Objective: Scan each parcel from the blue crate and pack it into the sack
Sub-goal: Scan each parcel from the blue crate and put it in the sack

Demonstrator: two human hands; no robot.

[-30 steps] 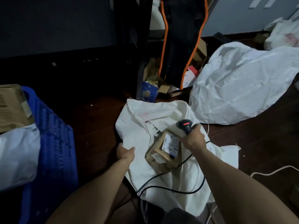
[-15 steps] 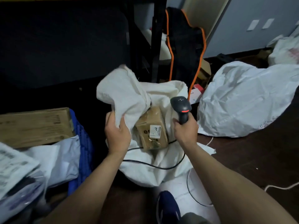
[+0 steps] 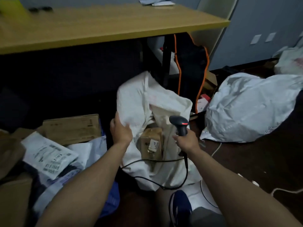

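Round sack left grip, scanner right grip

Person, head view. Left hand bare. Left forearm bare along its whole visible length, down to the bottom edge. Right hand bare, right forearm bare likewise (any sleeve would sit out of frame, can't tell). Fine detail on fingers and wrists is lost to blur and dim light. One shoe low centre: blue upper, darker curved lines along its side, rounded toe. Just beside it at the bottom edge is grey fabric, plain and smooth, worn over the leg. Too blurred to tell which garment.
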